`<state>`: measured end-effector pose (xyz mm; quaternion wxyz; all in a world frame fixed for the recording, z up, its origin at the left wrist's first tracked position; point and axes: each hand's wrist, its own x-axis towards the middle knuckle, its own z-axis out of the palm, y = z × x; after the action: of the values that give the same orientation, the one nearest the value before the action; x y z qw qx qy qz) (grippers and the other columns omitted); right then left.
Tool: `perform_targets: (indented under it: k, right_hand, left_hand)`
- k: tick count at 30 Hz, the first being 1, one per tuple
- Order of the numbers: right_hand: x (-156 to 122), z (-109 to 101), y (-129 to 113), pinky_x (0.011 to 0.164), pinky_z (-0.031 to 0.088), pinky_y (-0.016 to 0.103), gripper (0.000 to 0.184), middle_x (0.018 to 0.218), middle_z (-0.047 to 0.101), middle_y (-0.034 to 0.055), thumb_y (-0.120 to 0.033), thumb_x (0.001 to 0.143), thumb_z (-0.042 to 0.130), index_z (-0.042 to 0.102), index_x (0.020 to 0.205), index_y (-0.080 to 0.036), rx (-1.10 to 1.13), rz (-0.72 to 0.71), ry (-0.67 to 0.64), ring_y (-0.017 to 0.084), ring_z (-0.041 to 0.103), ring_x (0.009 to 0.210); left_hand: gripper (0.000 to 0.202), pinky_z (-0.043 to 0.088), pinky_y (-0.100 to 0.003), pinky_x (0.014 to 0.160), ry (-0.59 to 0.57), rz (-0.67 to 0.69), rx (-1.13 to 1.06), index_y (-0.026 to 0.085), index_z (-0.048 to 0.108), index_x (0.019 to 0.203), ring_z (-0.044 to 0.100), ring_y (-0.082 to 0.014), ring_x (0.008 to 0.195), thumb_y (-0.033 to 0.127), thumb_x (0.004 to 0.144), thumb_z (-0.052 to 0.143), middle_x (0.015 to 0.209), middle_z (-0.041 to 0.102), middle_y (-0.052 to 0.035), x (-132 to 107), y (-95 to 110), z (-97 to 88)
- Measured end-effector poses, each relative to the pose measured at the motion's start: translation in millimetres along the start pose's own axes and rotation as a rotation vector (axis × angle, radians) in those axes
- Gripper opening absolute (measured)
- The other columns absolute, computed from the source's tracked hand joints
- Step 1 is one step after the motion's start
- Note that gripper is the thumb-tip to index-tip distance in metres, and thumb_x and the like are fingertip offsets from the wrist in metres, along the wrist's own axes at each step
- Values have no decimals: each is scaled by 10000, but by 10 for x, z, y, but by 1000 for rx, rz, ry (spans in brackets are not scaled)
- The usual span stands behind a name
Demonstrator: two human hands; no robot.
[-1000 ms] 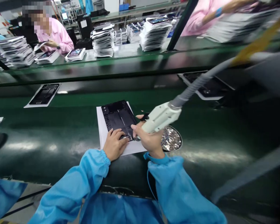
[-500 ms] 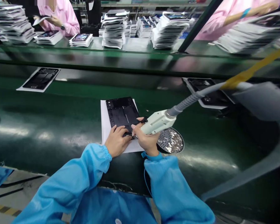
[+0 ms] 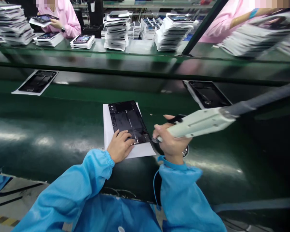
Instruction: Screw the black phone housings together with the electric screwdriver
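A black tablet back panel (image 3: 128,120) lies on a white sheet (image 3: 108,129) on the green conveyor belt (image 3: 62,129). My left hand (image 3: 120,146) rests on the panel's near edge, fingers bent and pressing down. My right hand (image 3: 170,141) is closed round a white powered screwdriver (image 3: 198,121) with a grey hose (image 3: 263,99); its tip sits just right of the sheet, over a round screw tray (image 3: 185,150) mostly hidden by the hand.
More black panels on white sheets lie on the belt at far left (image 3: 37,82) and at right (image 3: 206,94). Beyond a raised green shelf (image 3: 135,61) stand stacks of tablets (image 3: 116,30), with people in pink coats working there.
My right hand has carried the screwdriver rightwards off the panel's near corner to above the screw tray. The tool now lies flatter. My left hand has stayed put.
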<state>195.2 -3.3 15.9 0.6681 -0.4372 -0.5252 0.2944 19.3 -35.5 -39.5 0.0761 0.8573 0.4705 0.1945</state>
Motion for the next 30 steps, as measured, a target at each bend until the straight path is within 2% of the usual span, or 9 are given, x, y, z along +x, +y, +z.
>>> perform_targets:
  k: [4, 8, 13, 20, 30]
  right_hand:
    - [150, -363, 74, 450, 465, 274, 273, 482, 546, -60, -185, 674, 763, 594, 887, -165, 26, -46, 88, 138, 504, 368]
    - [187, -565, 209, 470, 471, 275, 282, 479, 547, -66, -176, 678, 760, 592, 905, -163, 33, -28, 133, 137, 506, 377]
    - [182, -528, 271, 466, 448, 261, 279, 469, 541, -78, -196, 678, 742, 600, 917, -169, 3, -9, 143, 124, 490, 370]
    - [147, -427, 277, 474, 456, 278, 274, 470, 546, -66, -223, 697, 724, 593, 933, -171, 12, 60, 63, 132, 489, 376]
    - [126, -392, 269, 472, 465, 293, 280, 455, 545, -61, -258, 687, 711, 555, 905, -177, -35, 87, 50, 147, 500, 378]
  left_hand:
    - [342, 257, -618, 1126, 15, -38, 56, 185, 617, 1217, 385, -310, 1362, 362, 950, 495, 1360, 548, -116, -3, 4, -35]
    - [521, 259, -651, 1111, -68, -104, 149, 140, 514, 1351, 300, -353, 1409, 461, 942, 474, 1494, 400, -148, 14, 23, -73]
    - [603, 246, -671, 1111, -141, -118, 206, 124, 434, 1418, 305, -345, 1412, 505, 951, 425, 1492, 403, -139, 8, 31, -105]
    - [615, 253, -665, 1110, -137, -122, 233, 111, 445, 1410, 320, -346, 1405, 523, 955, 400, 1490, 400, -143, -25, 16, -115]
    - [613, 263, -660, 1108, -148, -125, 221, 111, 453, 1405, 304, -346, 1413, 520, 951, 407, 1496, 392, -140, -20, -7, -107]
